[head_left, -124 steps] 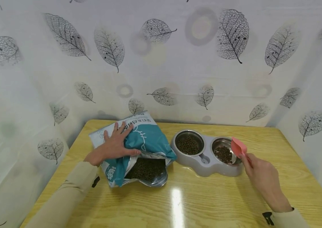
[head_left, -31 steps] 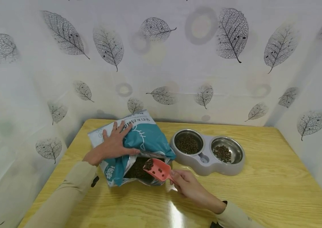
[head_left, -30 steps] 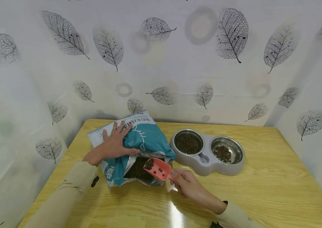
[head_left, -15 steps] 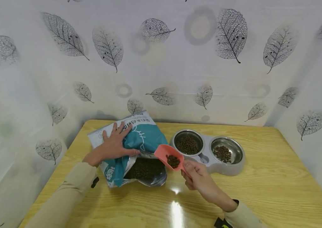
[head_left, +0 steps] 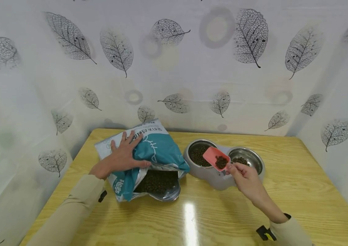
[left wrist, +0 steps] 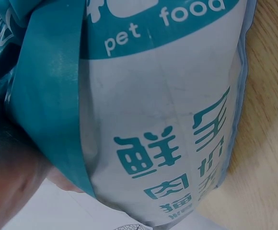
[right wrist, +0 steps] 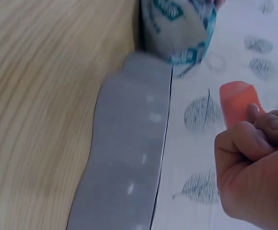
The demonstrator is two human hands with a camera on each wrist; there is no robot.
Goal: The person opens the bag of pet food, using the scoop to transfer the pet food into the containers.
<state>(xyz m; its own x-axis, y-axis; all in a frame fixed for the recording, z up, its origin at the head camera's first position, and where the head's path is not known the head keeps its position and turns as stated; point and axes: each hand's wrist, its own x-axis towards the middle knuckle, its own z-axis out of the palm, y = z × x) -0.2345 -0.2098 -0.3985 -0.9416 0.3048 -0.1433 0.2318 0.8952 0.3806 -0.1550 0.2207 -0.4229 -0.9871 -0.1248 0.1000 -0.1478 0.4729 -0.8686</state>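
My right hand point(head_left: 249, 182) grips the handle of a pink scoop point(head_left: 211, 155), which carries a small heap of brown kibble point(head_left: 221, 162). In the head view the scoop hangs over the grey double bowl stand point(head_left: 206, 175), between its two steel bowls. The right wrist view shows curled fingers point(right wrist: 247, 141) round the handle. Fingers spread, my left hand point(head_left: 123, 156) rests flat on the teal and white pet food bag point(head_left: 164, 145). The bag lies on its side, its mouth open toward me with kibble inside. Print on the bag fills the left wrist view.
The left bowl point(head_left: 193, 146) holds a layer of kibble; the right bowl point(head_left: 255, 160) has a smaller pile, partly hidden by the right hand. All stands on a wooden table point(head_left: 149, 222). Leaf-patterned sheeting point(head_left: 186, 75) encloses the back and sides.
From over the right bowl, the scoop went to the bag mouth, came up with kibble, and has moved right to above the bowl stand. My left hand has stayed on the bag.
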